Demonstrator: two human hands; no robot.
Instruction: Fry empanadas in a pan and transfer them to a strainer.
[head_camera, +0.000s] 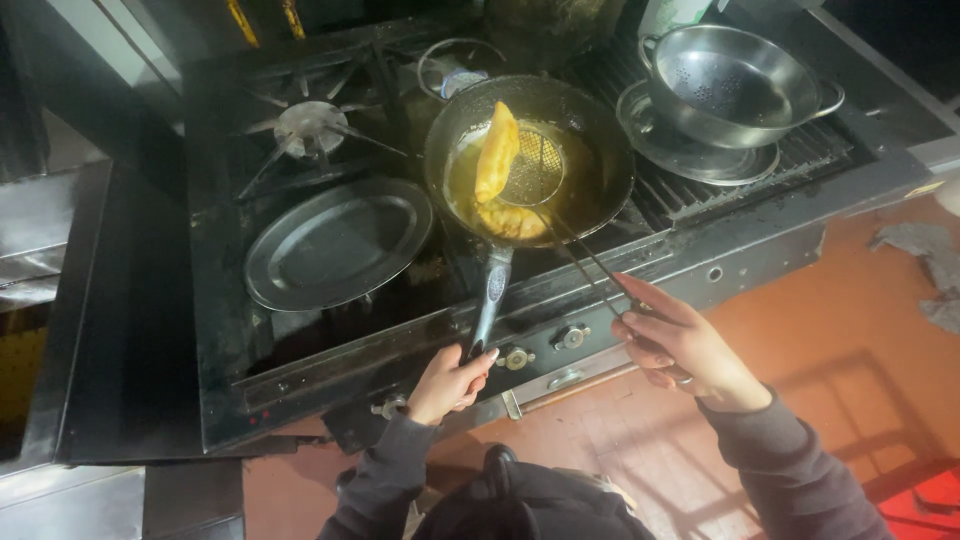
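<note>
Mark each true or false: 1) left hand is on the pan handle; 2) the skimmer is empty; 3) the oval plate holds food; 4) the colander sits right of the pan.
1) True: the left hand has its grip on the pan handle.
2) False: the wire skimmer, held by the right hand, lifts a golden fried piece over the frying pan.
3) False: the oval plate lies bare.
4) True: the colander is right of it.

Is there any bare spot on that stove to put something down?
The oval metal plate left of the frying pan is bare, and the back-left burner is uncovered. The right side is crowded: a colander sits on a round tray beside the pan.
</note>
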